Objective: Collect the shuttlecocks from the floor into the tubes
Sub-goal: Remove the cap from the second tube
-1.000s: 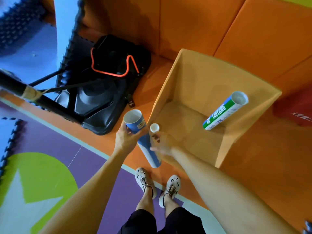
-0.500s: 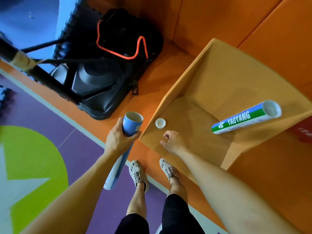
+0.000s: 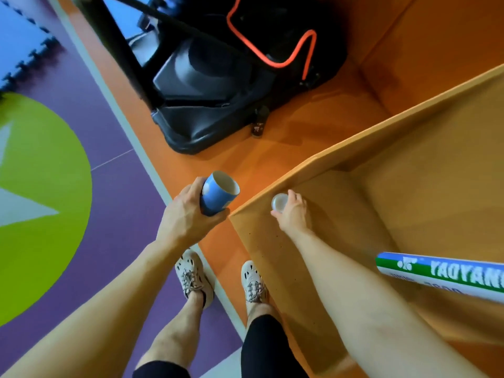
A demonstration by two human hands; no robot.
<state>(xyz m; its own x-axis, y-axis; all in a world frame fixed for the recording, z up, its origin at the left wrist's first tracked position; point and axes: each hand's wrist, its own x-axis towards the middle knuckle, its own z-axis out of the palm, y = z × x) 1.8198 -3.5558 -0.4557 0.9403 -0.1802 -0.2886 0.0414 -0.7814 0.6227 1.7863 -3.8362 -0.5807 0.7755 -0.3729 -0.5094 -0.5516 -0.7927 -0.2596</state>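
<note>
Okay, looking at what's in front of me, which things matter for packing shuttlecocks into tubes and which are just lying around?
For the job:
- blue tube, open-topped, in the left hand
- white tube cap, at the right hand
- green-and-white Yaoyang tube
- cardboard box

Lying about:
- black bag with orange cord
- black stand base

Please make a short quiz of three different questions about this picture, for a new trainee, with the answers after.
1. True or false: the blue tube in the left hand has its cap on.
2. Where is the right hand? A. on the black base B. inside the cardboard box, at the white cap C. on a shoe
3. Fill in: the green and white tube leans inside the ____.

Key: 1 false, its mouth is open. 2 B. 3 box.
</note>
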